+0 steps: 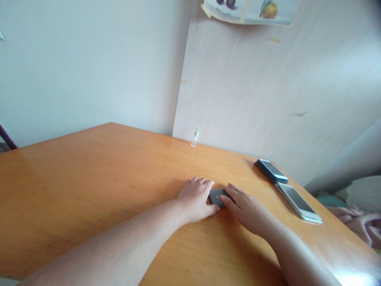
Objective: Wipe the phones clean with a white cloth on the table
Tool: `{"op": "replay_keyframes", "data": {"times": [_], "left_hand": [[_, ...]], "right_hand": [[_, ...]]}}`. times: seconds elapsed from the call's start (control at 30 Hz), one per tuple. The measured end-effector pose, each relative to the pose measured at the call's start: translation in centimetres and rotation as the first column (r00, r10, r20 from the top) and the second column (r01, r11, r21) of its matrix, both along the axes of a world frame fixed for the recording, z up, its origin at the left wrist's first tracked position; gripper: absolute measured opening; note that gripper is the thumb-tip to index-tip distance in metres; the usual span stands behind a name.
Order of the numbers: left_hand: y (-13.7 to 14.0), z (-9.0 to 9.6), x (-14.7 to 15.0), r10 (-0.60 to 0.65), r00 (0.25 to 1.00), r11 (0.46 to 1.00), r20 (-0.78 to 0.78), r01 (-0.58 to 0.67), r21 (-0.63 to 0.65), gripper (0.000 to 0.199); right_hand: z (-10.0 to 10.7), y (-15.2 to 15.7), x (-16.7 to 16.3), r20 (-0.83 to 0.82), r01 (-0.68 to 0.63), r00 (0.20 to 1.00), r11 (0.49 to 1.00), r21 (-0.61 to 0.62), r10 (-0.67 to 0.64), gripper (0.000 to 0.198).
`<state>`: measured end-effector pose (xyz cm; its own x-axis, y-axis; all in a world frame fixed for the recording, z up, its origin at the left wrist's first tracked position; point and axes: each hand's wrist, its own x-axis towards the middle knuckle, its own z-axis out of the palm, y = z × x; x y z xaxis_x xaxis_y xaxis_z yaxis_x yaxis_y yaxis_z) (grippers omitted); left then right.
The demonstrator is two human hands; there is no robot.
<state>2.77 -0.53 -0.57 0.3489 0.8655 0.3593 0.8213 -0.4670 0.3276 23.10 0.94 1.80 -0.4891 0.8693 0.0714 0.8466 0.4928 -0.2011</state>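
A flat dark grey device [216, 196], rectangular with a small pale mark on its face, lies on the wooden table between my hands. It could be a phone or a power bank; I cannot tell which. At its left end my left hand [196, 199] grips it, thumb by the near edge and fingers toward the far side. My right hand [244, 206] rests over the other end, its thumb on the top face and its fingers covering the far right corner. Both hands hide the ends of the device.
The orange-brown table [98, 171] meets the wall at the back. A small clear pump bottle [194, 138] stands near that edge. To the right lie a phone in a dark blue case [272, 171] and a white phone [299, 201]. Bedding [354, 218] shows beyond the right edge.
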Motion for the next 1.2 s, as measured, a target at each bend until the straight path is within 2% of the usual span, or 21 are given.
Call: {"op": "replay_keyframes", "data": {"times": [0.13, 0.2, 0.4, 0.47, 0.6, 0.67, 0.87, 0.93, 1.03, 1.1, 1.2], "left_hand": [[0.0, 0.1, 0.0, -0.002, 1.000, 1.000, 0.005, 0.002, -0.013, 0.054], [-0.1, 0.1, 0.0, -0.002, 1.000, 1.000, 0.000, 0.002, -0.023, 0.053], [-0.1, 0.3, 0.0, -0.001, 1.000, 1.000, -0.013, 0.001, -0.026, 0.051], [-0.1, 0.3, 0.0, 0.002, 1.000, 1.000, -0.004, -0.002, -0.026, 0.051], [-0.1, 0.2, 0.0, -0.002, 1.000, 0.999, -0.003, 0.002, -0.038, 0.046], [-0.1, 0.2, 0.0, -0.003, 1.000, 0.999, -0.008, 0.003, -0.041, 0.045], [-0.1, 0.2, 0.0, -0.003, 1.000, 1.000, -0.003, 0.003, -0.027, 0.053], [-0.1, 0.2, 0.0, -0.006, 1.000, 1.000, -0.002, 0.006, -0.029, 0.054], [0.0, 0.1, -0.1, 0.002, 1.000, 0.999, -0.010, -0.002, -0.036, 0.049], [0.0, 0.1, 0.0, 0.008, 1.000, 0.999, -0.017, -0.008, -0.044, 0.047], [-0.1, 0.1, 0.0, -0.002, 1.000, 0.999, -0.012, 0.001, -0.043, 0.054]], "right_hand": [[0.9, -1.7, -1.3, -0.007, -0.170, 0.985, 0.985, -0.039, 0.170, 0.056], [1.2, -1.9, -1.3, -0.014, -0.215, 0.977, 0.974, -0.066, 0.214, 0.056], [0.7, -0.4, 0.2, 0.029, 0.022, 0.999, 1.000, -0.008, -0.022, 0.056], [0.8, -0.8, -0.2, 0.027, -0.009, 1.000, 1.000, -0.013, 0.009, 0.055], [1.6, -2.6, -1.8, -0.031, -0.227, 0.974, 0.972, -0.057, 0.226, 0.054], [1.7, -2.9, -1.9, -0.044, -0.278, 0.960, 0.958, -0.074, 0.275, 0.054], [1.0, -1.3, -0.2, 0.035, -0.049, 0.998, 0.999, -0.001, 0.049, 0.050], [1.2, -1.6, -0.6, 0.033, -0.087, 0.996, 0.996, -0.018, 0.088, 0.053], [1.7, -2.8, -1.6, -0.017, -0.240, 0.971, 0.968, -0.066, 0.240, 0.057], [1.9, -3.2, -1.8, -0.034, -0.288, 0.957, 0.954, -0.079, 0.286, 0.057], [1.7, -2.6, -1.0, 0.019, -0.175, 0.984, 0.984, -0.042, 0.176, 0.055]]}}
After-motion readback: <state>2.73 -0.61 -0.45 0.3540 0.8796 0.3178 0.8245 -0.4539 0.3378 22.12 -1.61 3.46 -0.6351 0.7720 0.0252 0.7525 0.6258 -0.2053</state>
